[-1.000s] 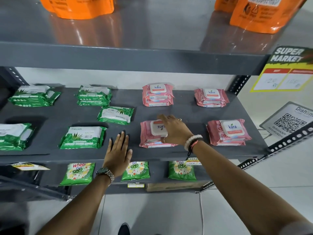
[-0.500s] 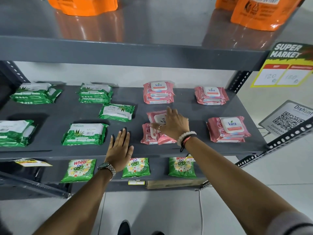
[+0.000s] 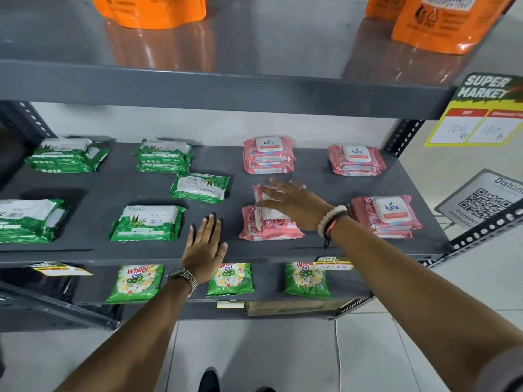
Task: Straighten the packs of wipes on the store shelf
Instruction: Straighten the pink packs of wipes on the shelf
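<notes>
Green and pink packs on a grey shelf (image 3: 215,250)

Green wipes packs (image 3: 147,223) carry white panels with leaf prints; pink wipes packs (image 3: 386,216) show white lids and, seemingly, roses; orange pouches (image 3: 150,9) above.

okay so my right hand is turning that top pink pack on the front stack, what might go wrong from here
1. The top pink pack sits crooked and overhangs the back of the pink stack under it; pushed further, it may slide off the back.
2. That stack lies close to the shelf's front edge, so dragging it forward may drop packs to the floor.
3. The left hand lies flat on the shelf beside the stack, not bracing it, so the lower packs may twist along with the top one.
</notes>
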{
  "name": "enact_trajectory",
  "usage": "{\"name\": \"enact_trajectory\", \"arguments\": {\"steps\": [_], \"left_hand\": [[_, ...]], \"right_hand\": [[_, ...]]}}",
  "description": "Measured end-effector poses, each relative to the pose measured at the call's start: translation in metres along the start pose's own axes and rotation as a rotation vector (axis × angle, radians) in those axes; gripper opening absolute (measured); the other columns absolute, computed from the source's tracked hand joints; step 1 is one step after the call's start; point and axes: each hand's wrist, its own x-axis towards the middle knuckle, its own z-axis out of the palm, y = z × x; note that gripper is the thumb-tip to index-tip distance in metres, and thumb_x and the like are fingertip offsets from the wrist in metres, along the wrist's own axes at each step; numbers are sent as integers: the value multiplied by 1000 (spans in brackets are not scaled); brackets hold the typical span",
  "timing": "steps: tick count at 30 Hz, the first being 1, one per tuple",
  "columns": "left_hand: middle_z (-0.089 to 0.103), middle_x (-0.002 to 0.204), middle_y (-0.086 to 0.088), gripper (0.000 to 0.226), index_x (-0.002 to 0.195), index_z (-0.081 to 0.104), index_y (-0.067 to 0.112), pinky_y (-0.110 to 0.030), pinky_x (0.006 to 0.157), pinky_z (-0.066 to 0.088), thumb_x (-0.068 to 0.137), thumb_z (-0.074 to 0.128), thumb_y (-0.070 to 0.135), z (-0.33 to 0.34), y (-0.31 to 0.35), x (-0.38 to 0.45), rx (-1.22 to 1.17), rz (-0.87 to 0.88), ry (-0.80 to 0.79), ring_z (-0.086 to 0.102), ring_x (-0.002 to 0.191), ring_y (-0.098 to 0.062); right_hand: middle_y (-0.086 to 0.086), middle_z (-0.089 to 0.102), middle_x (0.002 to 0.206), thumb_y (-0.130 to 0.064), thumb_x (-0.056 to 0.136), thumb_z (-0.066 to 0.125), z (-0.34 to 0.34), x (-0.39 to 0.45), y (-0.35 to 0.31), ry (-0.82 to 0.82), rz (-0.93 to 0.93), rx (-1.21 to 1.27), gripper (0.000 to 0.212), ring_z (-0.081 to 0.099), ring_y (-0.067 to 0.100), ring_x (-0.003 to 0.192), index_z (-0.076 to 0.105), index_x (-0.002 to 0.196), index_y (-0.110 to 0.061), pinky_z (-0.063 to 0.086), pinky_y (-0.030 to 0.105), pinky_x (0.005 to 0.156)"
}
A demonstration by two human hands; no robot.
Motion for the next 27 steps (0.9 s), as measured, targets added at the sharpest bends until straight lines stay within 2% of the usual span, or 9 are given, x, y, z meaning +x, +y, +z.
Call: {"name": "enact_trajectory", "arguments": {"steps": [4,8,12,15,17,22,27], "left_hand": [[6,155,-16,77,145,14,4,-46,112,-5,84,6,50,1,-2,0,-12,3,-7,3,142,-27],[8,154,-17,76,145,16,4,-46,112,-5,85,8,50,1,-2,0,-23,5,-2,5,141,-27],[11,154,-18,75,144,18,3,-47,112,-2,86,9,49,1,-2,-1,-33,6,-3,7,141,-29],[14,153,-19,74,143,21,1,-50,112,1,86,11,47,1,-2,0,-38,9,-4,10,141,-30],[14,153,-19,74,143,21,1,-50,112,0,86,10,47,0,-3,0,-38,11,-10,9,141,-30],[10,154,-19,75,144,18,1,-48,112,-2,86,8,48,0,-4,-1,-33,19,-17,6,141,-29],[16,152,-22,73,141,24,-2,-52,112,4,87,14,46,-3,-2,-2,-59,13,-43,12,140,-34]], "right_hand": [[4,5,161,10,84,50,3,2,-3,-47,45,11,78,0,29,148,18,148,-20,11,52,120],[6,20,159,-23,89,61,4,4,-7,-62,154,136,72,5,29,148,21,147,-12,1,46,121],[9,37,151,-34,84,65,1,6,-19,6,293,260,71,24,29,144,32,142,-12,12,44,121],[8,49,142,-39,81,68,0,6,-29,68,425,350,69,40,34,135,39,138,-14,32,48,112],[8,53,139,-38,80,70,-1,7,-34,84,467,387,67,45,36,130,41,136,-13,40,49,106],[8,52,139,-33,80,70,-3,6,-37,74,486,422,66,46,35,129,41,136,-13,39,47,107],[8,50,141,-32,80,72,-2,5,-37,66,481,430,70,48,33,129,39,139,-14,35,44,111]]}}
